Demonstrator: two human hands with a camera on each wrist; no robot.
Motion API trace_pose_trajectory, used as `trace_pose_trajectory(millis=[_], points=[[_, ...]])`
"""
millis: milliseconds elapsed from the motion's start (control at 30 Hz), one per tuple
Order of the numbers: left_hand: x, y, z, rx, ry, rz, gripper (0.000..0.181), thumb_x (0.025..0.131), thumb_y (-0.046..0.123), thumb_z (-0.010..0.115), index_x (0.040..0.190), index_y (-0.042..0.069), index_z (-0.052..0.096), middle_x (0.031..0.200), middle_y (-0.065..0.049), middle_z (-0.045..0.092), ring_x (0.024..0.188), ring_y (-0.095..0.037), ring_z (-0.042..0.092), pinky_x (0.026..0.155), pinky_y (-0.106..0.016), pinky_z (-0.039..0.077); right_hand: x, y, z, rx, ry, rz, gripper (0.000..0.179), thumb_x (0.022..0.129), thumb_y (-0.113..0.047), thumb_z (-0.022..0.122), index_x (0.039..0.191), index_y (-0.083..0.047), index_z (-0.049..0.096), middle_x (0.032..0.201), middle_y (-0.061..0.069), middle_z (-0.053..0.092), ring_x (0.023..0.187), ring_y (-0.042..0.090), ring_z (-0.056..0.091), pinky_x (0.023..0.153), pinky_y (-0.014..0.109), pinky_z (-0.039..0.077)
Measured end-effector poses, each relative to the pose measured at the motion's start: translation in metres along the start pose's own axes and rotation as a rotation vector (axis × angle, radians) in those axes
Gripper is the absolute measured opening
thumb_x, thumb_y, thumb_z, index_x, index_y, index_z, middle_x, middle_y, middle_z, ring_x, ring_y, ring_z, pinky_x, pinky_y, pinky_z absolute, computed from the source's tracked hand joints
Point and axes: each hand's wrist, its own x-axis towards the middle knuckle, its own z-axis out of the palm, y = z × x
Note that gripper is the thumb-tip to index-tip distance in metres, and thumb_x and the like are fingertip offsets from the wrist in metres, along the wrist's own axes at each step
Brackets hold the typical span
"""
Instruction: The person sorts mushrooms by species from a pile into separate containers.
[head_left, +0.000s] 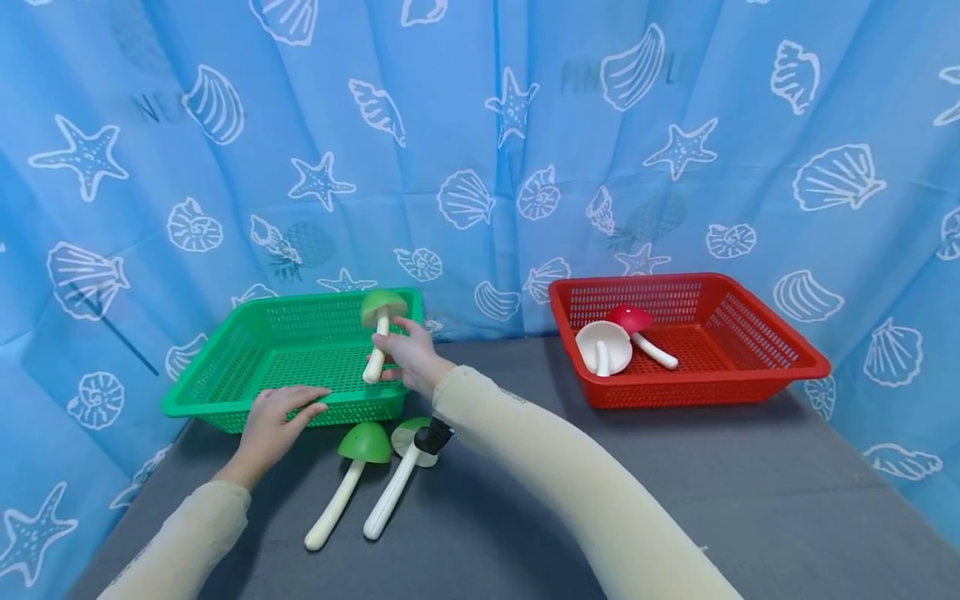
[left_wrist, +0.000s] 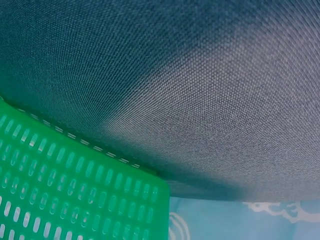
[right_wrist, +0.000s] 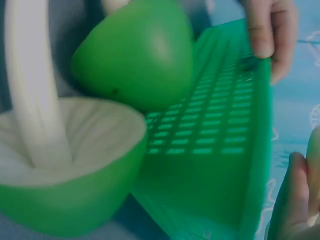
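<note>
On the right hand (head_left: 415, 354), I see the fingers pinched together on the pale stem of a mushroom with a rounded green cap (head_left: 383, 321); it is held cap up, slightly tilted, over the right end of a green perforated plastic basket (head_left: 300, 329). To the left of those fingers, I have the left hand (head_left: 273, 421) on the basket's near rim, its thumb and fingers lying on either side of it. Below the right fingers, on the dark grey surface (head_left: 705, 483), lie a green-capped mushroom with a cream stem (head_left: 350, 479) and, just beside it, a green-capped mushroom with a white stem (head_left: 396, 487). Well to the right of both hands stands a red perforated plastic basket (head_left: 720, 385), holding a red-capped mushroom (head_left: 622, 317) and a mushroom with its whitish underside showing (head_left: 588, 342).
</note>
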Motion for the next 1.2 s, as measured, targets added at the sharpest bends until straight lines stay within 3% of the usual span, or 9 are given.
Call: trace_pose_trajectory(millis=[167,333,467,600,700,800,1000,1200], points=[[0.0,-0.002,0.001,-0.012,-0.003,-0.015,0.032,0.079,0.0,0.075,0.111,0.005,0.073,0.103,-0.014,0.071,0.096,-0.035,0.064,0.081,-0.052,0.038,0.008,0.006,0.006,-0.035,0.028,-0.012,0.059,0.096,-0.007,0.063,0.149,-0.017,0.04,0.128,0.011,0.058,0.091,0.026,0.066,0.052,0.032,0.049],[0.001,-0.001,0.001,-0.013,-0.011,-0.018,0.032,0.079,0.001,0.076,0.111,0.006,0.073,0.103,-0.013,0.071,0.096,-0.034,0.064,0.079,-0.05,0.037,0.013,0.009,0.009,-0.069,0.038,-0.033,0.061,0.097,-0.003,0.059,0.151,-0.017,0.035,0.141,0.012,0.05,0.109,0.032,0.062,0.053,0.034,0.05],[0.0,0.002,0.001,-0.016,-0.024,-0.034,0.031,0.081,0.003,0.075,0.112,0.006,0.073,0.104,-0.014,0.071,0.097,-0.035,0.064,0.081,-0.053,0.038,0.015,0.01,0.008,-0.137,-0.008,-0.051,0.066,0.098,0.002,0.054,0.155,-0.018,0.027,0.154,0.01,0.033,0.124,0.037,0.052,0.07,0.043,0.056],[0.0,0.002,0.0,-0.019,-0.03,-0.039,0.03,0.083,0.004,0.074,0.112,0.005,0.072,0.105,-0.014,0.07,0.097,-0.035,0.064,0.082,-0.053,0.038,0.01,0.009,0.011,-0.273,-0.04,-0.088,0.068,0.099,0.001,0.053,0.157,-0.016,0.021,0.159,0.012,0.022,0.129,0.037,0.046,0.085,0.047,0.053],[0.0,0.001,-0.001,-0.024,-0.029,-0.04,0.029,0.083,0.003,0.074,0.112,0.004,0.072,0.104,-0.015,0.07,0.097,-0.036,0.064,0.082,-0.053,0.037,0.002,0.007,0.012,-0.289,-0.051,-0.096,0.067,0.099,0.0,0.053,0.156,-0.013,0.021,0.157,0.013,0.024,0.129,0.037,0.046,0.086,0.045,0.053],[0.0,0.001,-0.001,-0.026,-0.031,-0.044,0.029,0.082,0.002,0.074,0.111,0.004,0.072,0.104,-0.016,0.07,0.097,-0.037,0.063,0.082,-0.054,0.037,-0.005,0.004,0.005,-0.222,-0.08,-0.089,0.064,0.099,0.0,0.054,0.155,-0.01,0.024,0.154,0.014,0.03,0.125,0.035,0.05,0.087,0.046,0.052],[-0.002,0.002,-0.001,-0.028,-0.034,-0.052,0.03,0.082,0.001,0.074,0.112,0.004,0.072,0.105,-0.016,0.07,0.096,-0.037,0.064,0.082,-0.053,0.037,-0.018,0.003,-0.019,-0.122,-0.104,-0.079,0.054,0.098,-0.002,0.056,0.148,-0.006,0.035,0.135,0.017,0.048,0.106,0.031,0.062,0.078,0.038,0.056],[-0.001,0.003,-0.002,-0.033,-0.031,-0.046,0.029,0.083,0.004,0.073,0.112,0.005,0.072,0.106,-0.016,0.07,0.099,-0.039,0.063,0.089,-0.06,0.035,-0.035,0.012,-0.047,-0.103,-0.125,-0.036,0.051,0.099,-0.005,0.055,0.147,-0.004,0.036,0.133,0.018,0.048,0.099,0.028,0.063,0.074,0.034,0.056]])
